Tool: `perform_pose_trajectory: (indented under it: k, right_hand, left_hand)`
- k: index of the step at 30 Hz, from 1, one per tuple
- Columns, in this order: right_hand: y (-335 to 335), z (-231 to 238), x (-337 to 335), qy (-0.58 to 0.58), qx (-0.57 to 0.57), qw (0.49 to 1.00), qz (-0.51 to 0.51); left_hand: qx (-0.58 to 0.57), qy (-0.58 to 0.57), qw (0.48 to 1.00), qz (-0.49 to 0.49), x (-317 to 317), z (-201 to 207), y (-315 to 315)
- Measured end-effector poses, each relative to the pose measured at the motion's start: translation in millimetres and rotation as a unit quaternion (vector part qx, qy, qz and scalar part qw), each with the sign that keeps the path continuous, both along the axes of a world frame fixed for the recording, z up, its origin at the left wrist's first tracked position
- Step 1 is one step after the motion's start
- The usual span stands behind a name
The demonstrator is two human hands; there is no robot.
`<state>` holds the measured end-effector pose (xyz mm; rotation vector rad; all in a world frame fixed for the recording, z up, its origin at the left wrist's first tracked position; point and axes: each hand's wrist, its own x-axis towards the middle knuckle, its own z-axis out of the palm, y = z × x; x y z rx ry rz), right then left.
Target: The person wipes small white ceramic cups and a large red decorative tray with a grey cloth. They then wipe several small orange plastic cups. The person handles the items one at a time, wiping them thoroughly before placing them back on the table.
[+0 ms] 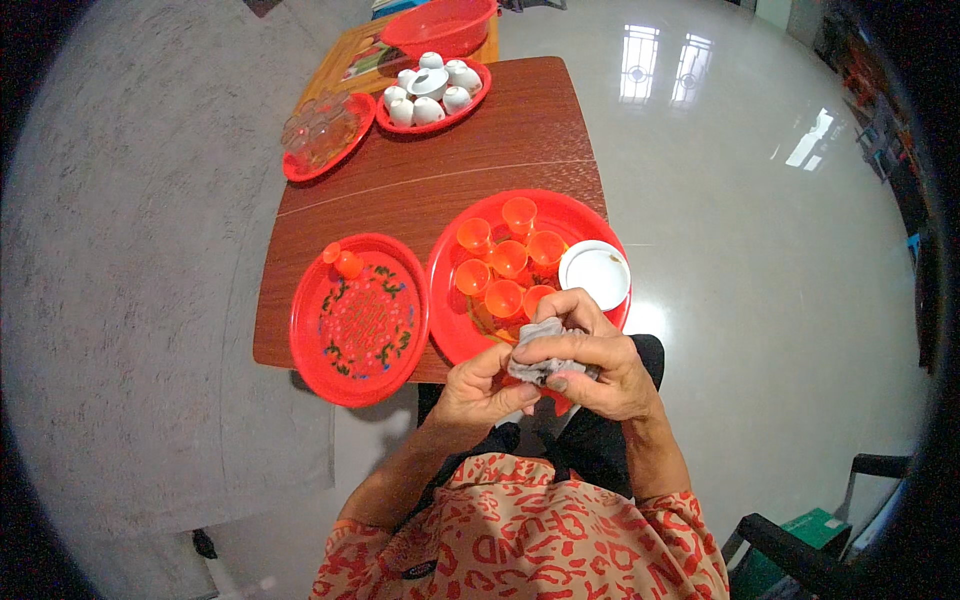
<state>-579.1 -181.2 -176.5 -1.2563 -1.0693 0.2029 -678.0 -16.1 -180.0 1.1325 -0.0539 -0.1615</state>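
Note:
Over the table's near edge my two hands work close together. My right hand (605,375) is closed around a crumpled grey cloth (545,345). My left hand (480,392) pinches a small orange-red plastic cup (556,402), mostly covered by the cloth and fingers. Just beyond them lies a large round red tray (450,325) with several clear orange cups (508,258) standing on it. A white dish (595,276) rests at this tray's right side. To the left, a smaller red tray (310,365) with a floral pattern bears an orange cup (347,264) on its side near the far rim.
Farther back on the brown wooden table (430,190) are a red tray (440,120) of white cups around a white teapot-like piece, and a red tray (300,172) of clear glasses. A red basin (445,35) stands behind. A dark-armed chair (790,550) is at lower right.

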Motion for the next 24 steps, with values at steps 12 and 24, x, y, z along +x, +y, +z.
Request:
perform_pose_trajectory:
  k: [12,24]
  right_hand:
    - [-2,-5,0,0.04,-0.004,0.999,-0.03]
    - [3,1,-5,0.115,0.035,0.993,-0.005]
  left_hand:
    - [0.023,-0.011,1.0,-0.002,1,-2,4]
    - [0.038,-0.045,0.998,0.013,-3,5,5]
